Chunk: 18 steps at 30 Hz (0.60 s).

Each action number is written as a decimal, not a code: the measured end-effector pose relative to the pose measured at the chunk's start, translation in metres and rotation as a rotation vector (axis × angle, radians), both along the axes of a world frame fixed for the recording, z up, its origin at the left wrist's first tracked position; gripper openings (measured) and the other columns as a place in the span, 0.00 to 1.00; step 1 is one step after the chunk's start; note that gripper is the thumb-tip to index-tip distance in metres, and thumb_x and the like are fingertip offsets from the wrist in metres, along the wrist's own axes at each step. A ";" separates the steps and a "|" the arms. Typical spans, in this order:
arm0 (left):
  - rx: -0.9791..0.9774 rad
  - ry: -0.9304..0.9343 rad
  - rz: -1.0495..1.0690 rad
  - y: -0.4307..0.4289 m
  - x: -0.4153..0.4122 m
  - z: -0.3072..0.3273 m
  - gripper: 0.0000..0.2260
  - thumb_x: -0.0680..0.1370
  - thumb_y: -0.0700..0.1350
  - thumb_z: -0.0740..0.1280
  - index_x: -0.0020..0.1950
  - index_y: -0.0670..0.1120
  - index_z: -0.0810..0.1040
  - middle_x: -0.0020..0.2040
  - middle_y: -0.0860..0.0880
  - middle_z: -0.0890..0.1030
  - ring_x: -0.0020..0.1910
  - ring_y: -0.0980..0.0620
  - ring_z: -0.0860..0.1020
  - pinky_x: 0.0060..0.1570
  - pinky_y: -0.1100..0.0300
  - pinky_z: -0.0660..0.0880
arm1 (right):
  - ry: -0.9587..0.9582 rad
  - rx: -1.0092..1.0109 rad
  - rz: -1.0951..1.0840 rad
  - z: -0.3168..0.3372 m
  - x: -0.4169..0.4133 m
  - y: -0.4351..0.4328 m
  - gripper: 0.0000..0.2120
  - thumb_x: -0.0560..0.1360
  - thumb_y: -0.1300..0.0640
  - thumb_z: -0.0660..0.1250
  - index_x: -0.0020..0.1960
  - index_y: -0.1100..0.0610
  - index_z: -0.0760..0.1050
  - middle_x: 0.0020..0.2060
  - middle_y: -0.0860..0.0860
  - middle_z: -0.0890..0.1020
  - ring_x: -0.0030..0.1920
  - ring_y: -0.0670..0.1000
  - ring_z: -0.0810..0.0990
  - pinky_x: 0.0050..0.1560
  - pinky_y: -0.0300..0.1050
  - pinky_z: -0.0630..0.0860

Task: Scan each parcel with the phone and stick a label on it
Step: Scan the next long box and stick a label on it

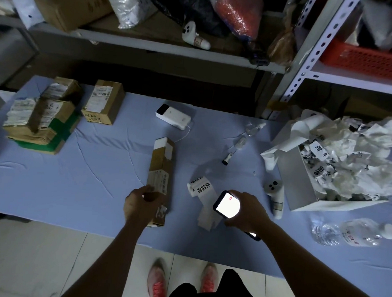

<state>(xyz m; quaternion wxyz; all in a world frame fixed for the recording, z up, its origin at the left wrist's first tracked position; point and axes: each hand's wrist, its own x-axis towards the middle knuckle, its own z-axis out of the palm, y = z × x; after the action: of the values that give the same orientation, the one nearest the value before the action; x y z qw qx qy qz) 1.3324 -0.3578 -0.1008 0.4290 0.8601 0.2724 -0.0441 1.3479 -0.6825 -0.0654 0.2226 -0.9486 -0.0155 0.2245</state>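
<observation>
A long narrow cardboard parcel lies on the blue table cover, its near end gripped by my left hand. My right hand holds a phone with a bright white screen, to the right of the parcel. Under the phone lies a roll of white labels printed with black characters, its backing strip trailing toward me. A stack of taped parcels and one small box sit at the far left.
A white power bank with a cable lies at the table's back. A white box of crumpled label backing stands at the right, with a white controller and plastic bottles nearby. Shelving with bags rises behind the table.
</observation>
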 end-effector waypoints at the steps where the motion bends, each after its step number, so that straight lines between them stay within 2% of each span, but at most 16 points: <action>1: -0.031 0.005 0.009 -0.001 0.000 -0.001 0.26 0.69 0.55 0.79 0.65 0.50 0.81 0.54 0.49 0.84 0.49 0.49 0.83 0.47 0.55 0.81 | -0.025 0.016 -0.067 -0.005 -0.003 -0.004 0.43 0.60 0.45 0.82 0.71 0.49 0.70 0.58 0.50 0.78 0.60 0.53 0.76 0.57 0.49 0.77; 4: -0.179 0.015 0.027 -0.003 0.000 -0.005 0.22 0.72 0.54 0.77 0.64 0.50 0.81 0.53 0.51 0.84 0.48 0.52 0.83 0.48 0.54 0.82 | -0.090 0.038 -0.263 -0.020 -0.011 -0.016 0.39 0.58 0.45 0.82 0.66 0.51 0.73 0.52 0.51 0.77 0.52 0.52 0.77 0.47 0.45 0.76; 6: -0.234 0.021 -0.002 -0.006 0.000 -0.008 0.19 0.76 0.52 0.73 0.66 0.50 0.80 0.54 0.51 0.84 0.49 0.53 0.83 0.48 0.57 0.82 | -0.109 0.023 -0.316 -0.031 -0.015 -0.024 0.40 0.58 0.45 0.83 0.67 0.52 0.73 0.52 0.51 0.76 0.51 0.52 0.76 0.45 0.44 0.75; 11: -0.341 0.055 -0.002 -0.017 -0.001 -0.010 0.16 0.81 0.47 0.68 0.69 0.48 0.78 0.56 0.49 0.85 0.51 0.50 0.84 0.56 0.51 0.81 | -0.078 -0.032 -0.349 -0.050 -0.018 -0.033 0.40 0.61 0.43 0.81 0.69 0.52 0.71 0.57 0.54 0.74 0.57 0.56 0.76 0.51 0.51 0.80; 16: -0.297 0.104 -0.008 -0.025 0.001 -0.005 0.19 0.81 0.53 0.67 0.70 0.48 0.77 0.58 0.48 0.83 0.57 0.49 0.81 0.60 0.54 0.78 | -0.046 -0.228 -0.243 -0.054 -0.008 -0.031 0.44 0.64 0.37 0.78 0.73 0.53 0.67 0.65 0.55 0.73 0.67 0.58 0.69 0.63 0.54 0.74; 18: -0.261 0.127 -0.018 -0.027 0.003 -0.002 0.20 0.80 0.52 0.68 0.70 0.46 0.77 0.59 0.47 0.83 0.57 0.46 0.81 0.60 0.52 0.78 | -0.073 -0.197 -0.205 -0.051 0.003 -0.026 0.46 0.63 0.36 0.77 0.74 0.56 0.67 0.66 0.57 0.72 0.68 0.60 0.66 0.64 0.55 0.71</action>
<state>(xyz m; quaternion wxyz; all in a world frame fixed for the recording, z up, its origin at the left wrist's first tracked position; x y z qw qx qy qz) 1.3357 -0.3847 -0.1025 0.5186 0.7950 0.2831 -0.1373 1.3514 -0.7083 -0.1164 0.1495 -0.9700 0.0953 0.1666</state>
